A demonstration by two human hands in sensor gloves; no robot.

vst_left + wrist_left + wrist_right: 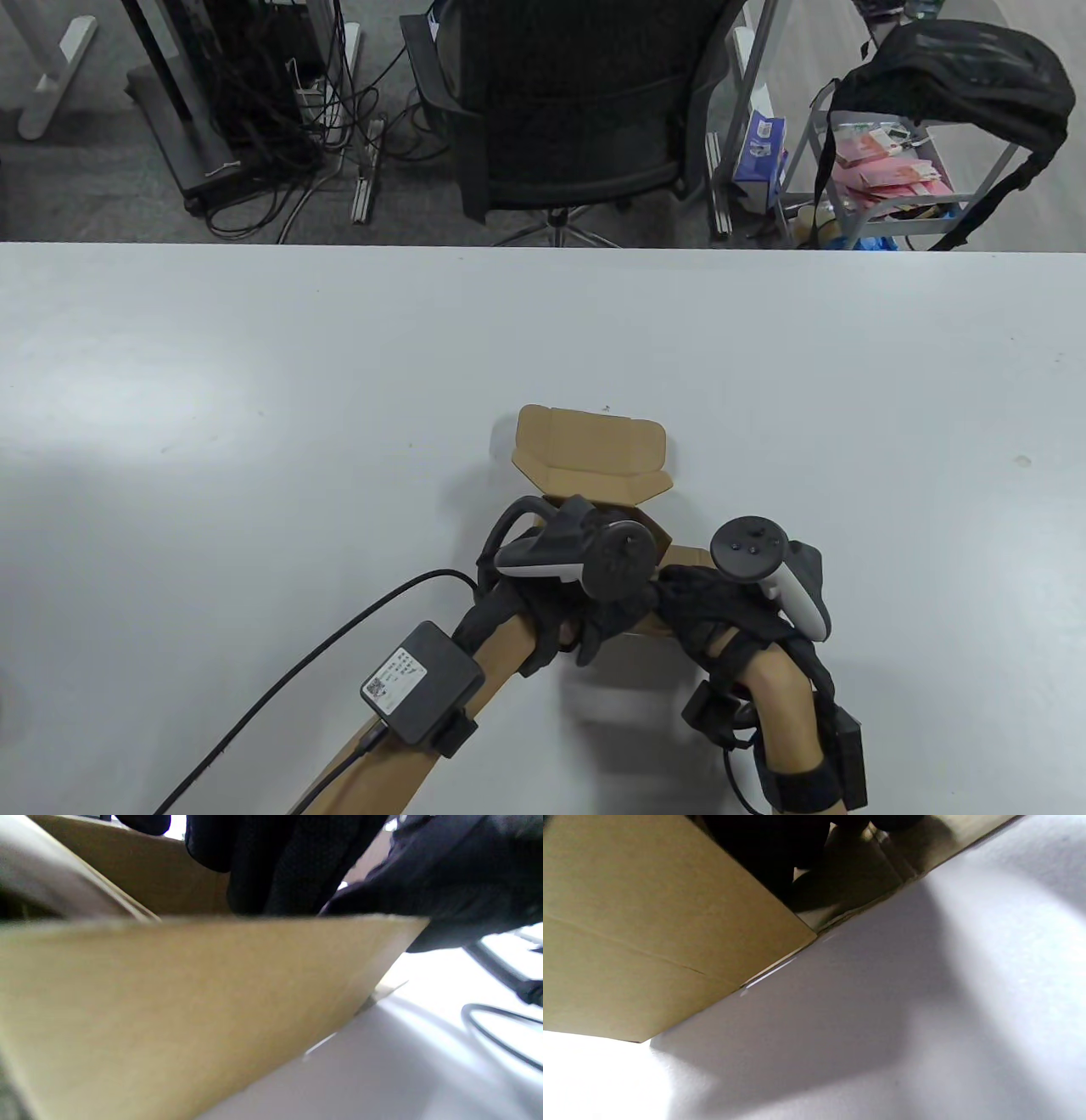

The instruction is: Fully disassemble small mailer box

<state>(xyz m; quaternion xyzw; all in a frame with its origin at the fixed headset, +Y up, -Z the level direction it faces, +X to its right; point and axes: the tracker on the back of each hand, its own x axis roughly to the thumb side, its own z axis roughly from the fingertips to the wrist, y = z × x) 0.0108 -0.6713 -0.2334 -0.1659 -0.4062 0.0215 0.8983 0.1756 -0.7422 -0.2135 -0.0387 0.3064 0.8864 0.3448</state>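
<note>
Both hands meet over the small mailer box [594, 463] on the white table [254, 407]. The left hand [551, 607] and right hand [721, 611] curl their fingers over its near cardboard wall, gripping it, with its open lid flap reaching away beyond the fingers.

Bare table [254, 382] lies open all round the mailer box [590, 450]; only a cable [280, 679] crosses near-left.

No legible text anywhere.
</note>
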